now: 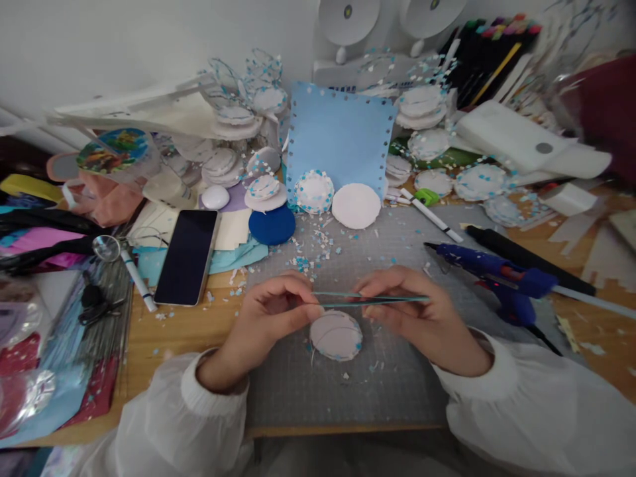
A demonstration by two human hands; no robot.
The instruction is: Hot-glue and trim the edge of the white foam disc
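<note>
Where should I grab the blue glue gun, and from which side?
Probably by the handle, from the near side with your right hand once free: on the glue gun, the handle juts toward you while the nozzle points left.

A pale wall (pixel 163 40) rises behind a wooden table (pixel 171 334).

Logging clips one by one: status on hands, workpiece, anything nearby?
Left hand and right hand pinching thin teal piece. White disc on grey mat. Loose bits scattered about; glue gun off right.
</note>
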